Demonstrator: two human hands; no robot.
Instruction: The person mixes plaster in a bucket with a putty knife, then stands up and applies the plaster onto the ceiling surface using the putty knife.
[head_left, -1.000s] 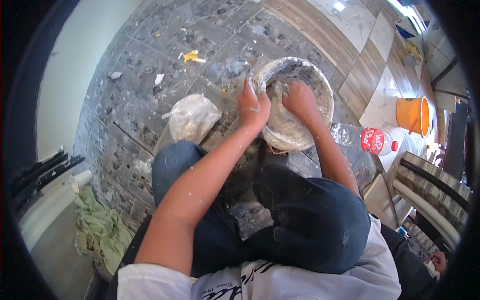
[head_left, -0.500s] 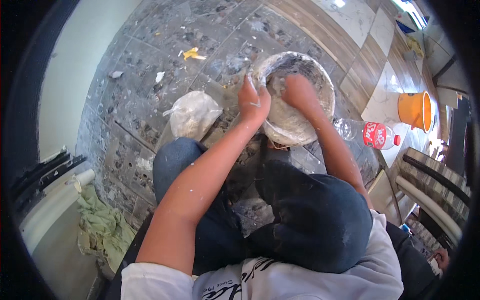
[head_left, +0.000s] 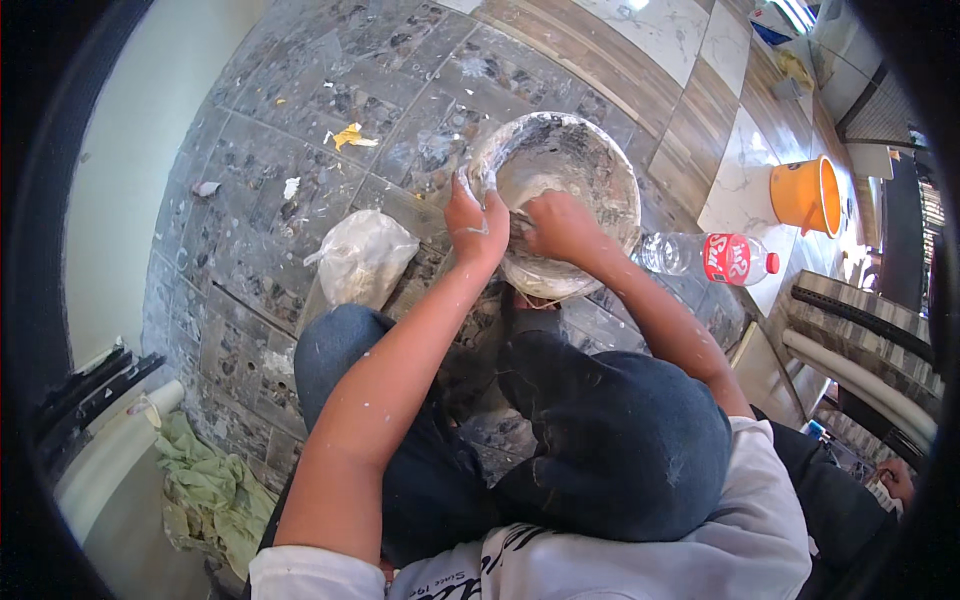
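My left hand [head_left: 477, 226] clamps the bucket [head_left: 545, 281]; I can't tell my right hand's [head_left: 562, 228] grip; pale mix [head_left: 540, 178] looks unfinished.

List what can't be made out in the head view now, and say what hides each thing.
All in the head view:
Whatever the right hand may hold in the smeared bucket: the back of the hand covers most of its fingers.
The left hand's fingertips: pale smears blend them into the bucket's rim.
The cloudy bag's contents: crumpled plastic veils them.
Whether another person's hand holds anything: too small, near the dark right edge.
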